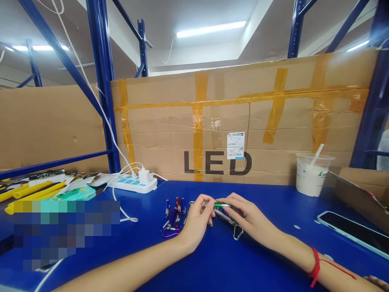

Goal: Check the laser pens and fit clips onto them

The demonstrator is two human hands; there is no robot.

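Observation:
A small green keychain flashlight (221,205) is held level above the table between both hands. My left hand (199,217) pinches its left end between thumb and fingertips. My right hand (247,213) closes on the other end, its fingers partly covering it. Under and beside the right hand lie more small tubes with a silver carabiner clip (238,232), partly hidden. Left of my left hand is a group of several blue and red keychain flashlights (178,207), with a purple carabiner (170,232) at the near side.
On the blue table (219,259) a white power strip (136,184) with plugged-in cables stands at the back left. Yellow tubes (36,190) and packets lie far left. To the right are a cup with a straw (313,176), a phone (358,233) and an open cardboard box (361,194).

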